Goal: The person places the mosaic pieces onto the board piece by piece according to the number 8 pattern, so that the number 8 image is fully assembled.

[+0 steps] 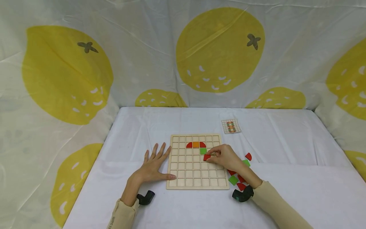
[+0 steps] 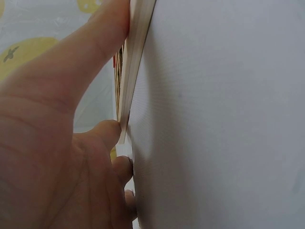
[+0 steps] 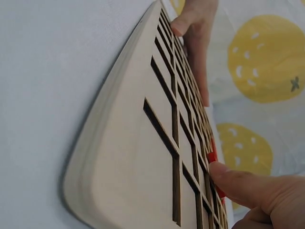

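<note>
A square wooden grid board (image 1: 188,183) lies on the table. Set in its upper cells are a red quarter-round piece (image 1: 189,145), an orange square (image 1: 195,144), a second red quarter-round (image 1: 202,145) and a green square (image 1: 203,151). My right hand (image 1: 226,157) pinches a red piece (image 1: 206,157) at the cell just below the green square; the fingers partly cover it. My left hand (image 1: 152,168) lies with spread fingers at the board's left edge, its thumb on the lower left corner. In the left wrist view, the left thumb (image 2: 90,47) touches the board's side (image 2: 136,52).
Loose red and green pieces (image 1: 233,180) lie right of the board, some under the right forearm. A small pattern card (image 1: 231,126) with a gridded picture lies beyond the board's upper right corner. White cloth (image 1: 137,127) covers the table, and a lemon-print curtain (image 1: 143,63) hangs behind.
</note>
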Motion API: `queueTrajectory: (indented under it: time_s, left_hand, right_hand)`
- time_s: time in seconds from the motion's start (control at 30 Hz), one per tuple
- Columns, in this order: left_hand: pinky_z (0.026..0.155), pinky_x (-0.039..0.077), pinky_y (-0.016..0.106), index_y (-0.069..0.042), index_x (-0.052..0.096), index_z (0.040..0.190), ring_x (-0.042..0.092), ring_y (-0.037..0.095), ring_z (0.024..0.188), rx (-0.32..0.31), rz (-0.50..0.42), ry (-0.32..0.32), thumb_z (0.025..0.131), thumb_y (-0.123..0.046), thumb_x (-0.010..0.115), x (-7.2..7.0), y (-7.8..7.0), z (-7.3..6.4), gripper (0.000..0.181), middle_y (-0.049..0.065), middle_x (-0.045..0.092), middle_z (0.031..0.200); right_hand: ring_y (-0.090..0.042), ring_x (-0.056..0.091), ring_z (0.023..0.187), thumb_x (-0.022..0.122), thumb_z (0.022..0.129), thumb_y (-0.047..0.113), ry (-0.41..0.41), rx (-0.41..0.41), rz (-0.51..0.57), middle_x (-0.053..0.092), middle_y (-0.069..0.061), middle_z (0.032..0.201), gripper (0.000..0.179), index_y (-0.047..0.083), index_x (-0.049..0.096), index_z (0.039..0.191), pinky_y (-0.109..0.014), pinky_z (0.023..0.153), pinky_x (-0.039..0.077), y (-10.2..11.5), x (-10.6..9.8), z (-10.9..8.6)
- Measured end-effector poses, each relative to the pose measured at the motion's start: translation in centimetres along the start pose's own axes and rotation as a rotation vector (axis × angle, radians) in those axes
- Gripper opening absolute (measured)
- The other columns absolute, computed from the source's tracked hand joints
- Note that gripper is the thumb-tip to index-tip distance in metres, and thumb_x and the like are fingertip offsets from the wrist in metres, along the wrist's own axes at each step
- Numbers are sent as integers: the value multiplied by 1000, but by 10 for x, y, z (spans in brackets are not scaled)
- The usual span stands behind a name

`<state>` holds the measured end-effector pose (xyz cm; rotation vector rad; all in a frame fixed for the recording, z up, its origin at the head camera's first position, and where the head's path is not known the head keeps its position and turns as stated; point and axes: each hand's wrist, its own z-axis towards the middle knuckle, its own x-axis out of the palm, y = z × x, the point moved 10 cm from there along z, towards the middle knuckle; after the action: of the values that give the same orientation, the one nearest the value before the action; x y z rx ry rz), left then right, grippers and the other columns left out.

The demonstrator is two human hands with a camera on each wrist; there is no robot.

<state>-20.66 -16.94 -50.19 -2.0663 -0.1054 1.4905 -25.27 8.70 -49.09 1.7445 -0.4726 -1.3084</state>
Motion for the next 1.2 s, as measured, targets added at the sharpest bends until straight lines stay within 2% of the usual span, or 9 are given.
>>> queueTrajectory:
  time_s: [0.43,1.2]
  left_hand:
    - [121,-10,75,-16,13,168,-12,46,160,-5,-2,-2,80,-62,81,-1,-1,-1,120,15,-2,175]
    - [122,-9,75,-16,13,168,-11,47,160,-4,9,-4,79,-62,81,-1,0,0,121,15,-2,175]
  right_hand:
    - [-6,24,49,86,86,19,2,0,24,28,8,53,17,11,83,101,-19,50,23,-4,2,2]
    - [-6,25,51,84,87,20,41,-49,55,30,7,53,16,15,84,102,-20,52,26,3,4,9]
